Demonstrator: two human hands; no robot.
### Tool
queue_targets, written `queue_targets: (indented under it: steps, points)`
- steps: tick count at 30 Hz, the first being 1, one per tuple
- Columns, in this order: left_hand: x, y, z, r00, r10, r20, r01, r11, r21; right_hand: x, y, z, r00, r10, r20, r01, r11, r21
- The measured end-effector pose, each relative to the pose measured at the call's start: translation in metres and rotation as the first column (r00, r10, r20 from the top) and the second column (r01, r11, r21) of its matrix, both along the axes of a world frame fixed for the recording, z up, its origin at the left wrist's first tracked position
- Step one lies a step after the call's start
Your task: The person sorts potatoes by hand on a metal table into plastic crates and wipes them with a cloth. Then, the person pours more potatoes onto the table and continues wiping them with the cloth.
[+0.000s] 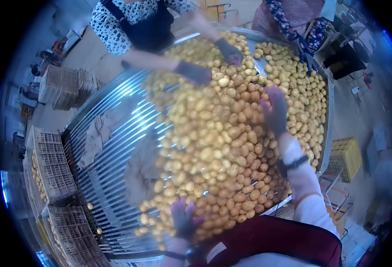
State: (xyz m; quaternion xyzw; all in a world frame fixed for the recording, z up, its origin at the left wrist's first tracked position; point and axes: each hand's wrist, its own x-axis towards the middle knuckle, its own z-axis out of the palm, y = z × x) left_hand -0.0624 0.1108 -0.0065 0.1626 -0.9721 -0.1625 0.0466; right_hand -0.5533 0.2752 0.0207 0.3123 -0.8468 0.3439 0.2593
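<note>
A broad heap of potatoes (205, 151) covers the right and middle of a metal sorting table (115, 98) with a slatted surface. My left hand (184, 218), in a grey glove with bare fingertips, lies at the near edge of the heap with its fingers spread, touching potatoes. My right hand (276, 109), gloved the same way, reaches over the far right part of the heap. Its fingers are apart and no potato shows in them, though the hand is slightly blurred. Grey cloths (140, 169) lie on the slats left of the potatoes.
Across the table a person in a dark apron (144, 26) has both gloved hands in the potatoes. Another person's blue-gloved hand (309, 62) is at the far right corner. Plastic crates (55, 162) line the left side; a yellow crate (345, 158) stands at right.
</note>
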Motion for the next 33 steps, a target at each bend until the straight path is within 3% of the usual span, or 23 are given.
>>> queue_targets:
  steps: [1, 2, 4, 7, 10, 12, 14, 17, 19, 22, 25, 26, 28, 30, 31, 33]
  points:
    - [0.0, -0.001, -0.001, 1.0, 0.003, 0.0, -0.003, 1.0, 0.002, 0.038, -0.004, 0.0, 0.959, 0.223, 0.176, -0.215, 0.975, -0.062]
    - [0.001, -0.001, 0.0, 1.0, 0.005, 0.003, -0.005, 1.0, 0.003, 0.079, -0.005, -0.001, 0.838, 0.433, 0.332, -0.402, 0.901, -0.162]
    - [-0.003, -0.002, 0.006, 0.999, 0.007, 0.033, -0.008, 1.0, 0.015, 0.139, -0.007, 0.004, 0.801, 0.528, 0.281, -0.593, 0.762, 0.261]
    - [-0.003, -0.002, 0.005, 1.0, 0.012, 0.009, -0.012, 1.0, 0.018, 0.155, -0.001, -0.015, 0.843, 0.448, 0.297, -0.522, 0.814, 0.255]
    - [0.0, -0.002, 0.007, 1.0, 0.018, -0.002, -0.018, 1.0, 0.009, 0.135, -0.016, -0.016, 0.902, 0.388, 0.19, -0.43, 0.852, 0.299]
    - [-0.002, -0.003, 0.008, 1.0, 0.014, -0.019, -0.014, 0.999, 0.032, 0.116, -0.043, 0.011, 0.913, 0.313, 0.263, -0.344, 0.935, 0.083]
    - [-0.003, -0.005, 0.01, 0.999, 0.008, -0.048, -0.004, 0.997, 0.075, 0.09, -0.074, 0.024, 0.936, 0.338, 0.098, -0.35, 0.924, 0.154]
    - [-0.009, -0.011, 0.015, 0.998, -0.028, 0.056, 0.021, 0.994, 0.108, 0.064, -0.105, -0.007, 0.913, 0.287, 0.29, -0.361, 0.899, 0.247]
    - [-0.035, -0.022, 0.023, 1.0, 0.002, 0.016, -0.005, 0.986, 0.167, 0.051, -0.117, -0.002, 0.876, 0.238, 0.42, -0.384, 0.87, 0.309]
    - [-0.091, -0.044, 0.025, 0.988, -0.059, -0.142, 0.067, 0.996, 0.052, 0.061, -0.112, -0.004, 0.759, 0.217, 0.614, -0.485, 0.817, 0.311]
    - [-0.162, -0.063, 0.04, 0.952, -0.052, -0.3, 0.053, 0.999, -0.006, 0.092, -0.105, 0.009, 0.772, 0.133, 0.621, -0.477, 0.768, 0.429]
    - [-0.179, -0.071, 0.024, 0.953, -0.053, -0.298, 0.064, 0.997, 0.029, 0.107, -0.1, 0.011, 0.801, 0.09, 0.592, -0.449, 0.745, 0.494]
    - [-0.206, -0.091, -0.037, 0.956, -0.062, -0.288, 0.095, 0.99, 0.102, 0.132, -0.076, 0.004, 0.848, 0.192, 0.494, -0.456, 0.738, 0.496]
    - [-0.227, -0.097, -0.063, 0.99, -0.046, -0.134, 0.056, 0.996, 0.074, 0.153, -0.042, -0.002, 0.741, 0.139, 0.657, -0.517, 0.742, 0.427]
    - [-0.233, -0.097, -0.069, 0.998, -0.037, -0.053, 0.04, 0.997, 0.059, 0.164, -0.023, -0.006, 0.753, 0.158, 0.639, -0.49, 0.782, 0.384]
    - [-0.231, -0.104, -0.043, 0.973, -0.129, -0.19, 0.134, 0.991, 0.017, 0.175, 0.006, -0.009, 0.782, 0.182, 0.595, -0.425, 0.855, 0.297]
